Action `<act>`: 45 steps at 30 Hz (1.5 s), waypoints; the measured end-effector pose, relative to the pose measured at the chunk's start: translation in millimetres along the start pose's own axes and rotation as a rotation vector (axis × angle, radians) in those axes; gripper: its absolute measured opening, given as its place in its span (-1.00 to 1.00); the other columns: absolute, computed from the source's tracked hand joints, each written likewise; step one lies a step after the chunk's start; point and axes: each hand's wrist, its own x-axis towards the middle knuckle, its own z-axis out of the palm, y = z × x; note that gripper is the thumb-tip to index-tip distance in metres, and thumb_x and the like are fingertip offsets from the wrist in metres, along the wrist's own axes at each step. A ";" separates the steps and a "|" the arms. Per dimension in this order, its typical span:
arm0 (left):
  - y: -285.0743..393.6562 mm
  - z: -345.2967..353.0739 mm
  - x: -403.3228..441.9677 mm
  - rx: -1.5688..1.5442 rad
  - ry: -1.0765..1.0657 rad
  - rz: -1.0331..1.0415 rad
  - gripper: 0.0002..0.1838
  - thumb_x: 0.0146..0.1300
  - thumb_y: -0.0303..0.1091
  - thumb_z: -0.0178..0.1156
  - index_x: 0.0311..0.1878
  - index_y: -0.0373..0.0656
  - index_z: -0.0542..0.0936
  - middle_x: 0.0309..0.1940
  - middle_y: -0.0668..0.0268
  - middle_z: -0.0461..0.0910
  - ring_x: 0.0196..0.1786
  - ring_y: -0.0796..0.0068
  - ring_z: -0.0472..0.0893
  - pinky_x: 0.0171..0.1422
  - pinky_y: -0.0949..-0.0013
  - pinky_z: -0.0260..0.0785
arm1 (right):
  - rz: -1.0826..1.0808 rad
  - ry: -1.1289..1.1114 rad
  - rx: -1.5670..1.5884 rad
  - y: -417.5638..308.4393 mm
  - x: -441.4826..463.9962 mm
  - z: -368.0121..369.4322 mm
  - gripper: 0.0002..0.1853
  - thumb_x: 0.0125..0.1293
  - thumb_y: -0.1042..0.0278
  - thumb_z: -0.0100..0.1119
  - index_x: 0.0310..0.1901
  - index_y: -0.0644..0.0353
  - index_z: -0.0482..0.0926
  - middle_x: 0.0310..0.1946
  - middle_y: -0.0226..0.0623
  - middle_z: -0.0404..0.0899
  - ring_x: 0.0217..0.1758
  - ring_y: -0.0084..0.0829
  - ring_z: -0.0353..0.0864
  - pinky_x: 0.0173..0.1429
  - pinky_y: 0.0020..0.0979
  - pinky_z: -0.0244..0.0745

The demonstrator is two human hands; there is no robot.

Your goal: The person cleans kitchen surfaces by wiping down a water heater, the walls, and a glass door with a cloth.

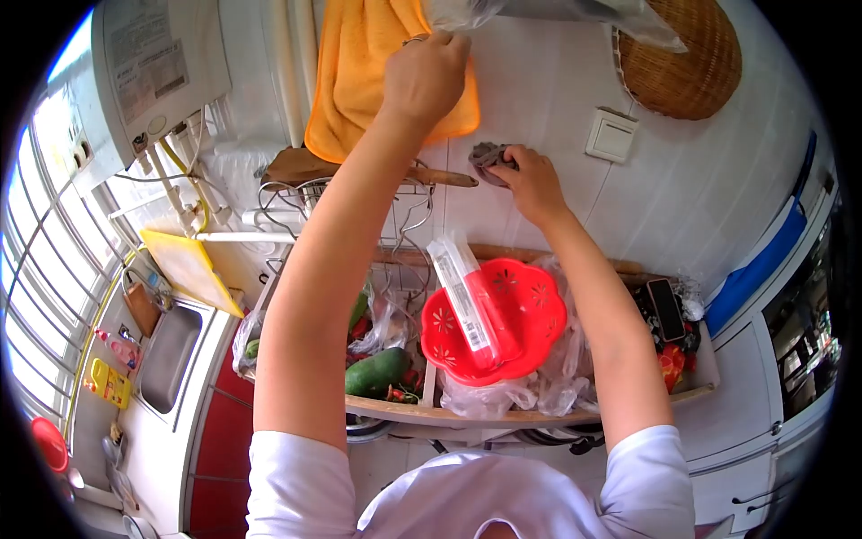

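My left hand (426, 81) is raised at the top, its fingers closed at a clear plastic bag (462, 13) and in front of an orange towel (355, 81) hanging on the wall. What exactly the fingers grip is hard to see. Lower and to the right, my right hand (532, 182) presses a crumpled grey-brown cloth (490, 162) against the white tiled wall (530, 90). A wooden handle (449, 179) sticks out from the rack to the left of that cloth.
Below my arms, a drawer-like tray (431, 414) holds a red plastic basket (541, 322), a green vegetable (377, 373), bags and a phone (665, 310). A woven basket (687, 63) and a switch (611, 135) are on the wall. At left is a sink (172, 359).
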 end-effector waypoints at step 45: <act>5.1 -70.5 -234.5 -0.472 -0.201 -0.202 -0.89 0.13 -0.33 0.32 -0.27 -0.07 0.67 -0.29 0.39 0.61 -0.15 0.25 0.59 -0.07 0.17 0.43 | -0.308 -0.212 -0.098 -51.2 -7.7 68.5 -0.76 0.29 0.30 0.08 -0.08 -0.01 0.68 0.09 -0.34 0.53 0.25 -0.28 0.46 0.24 -0.09 0.37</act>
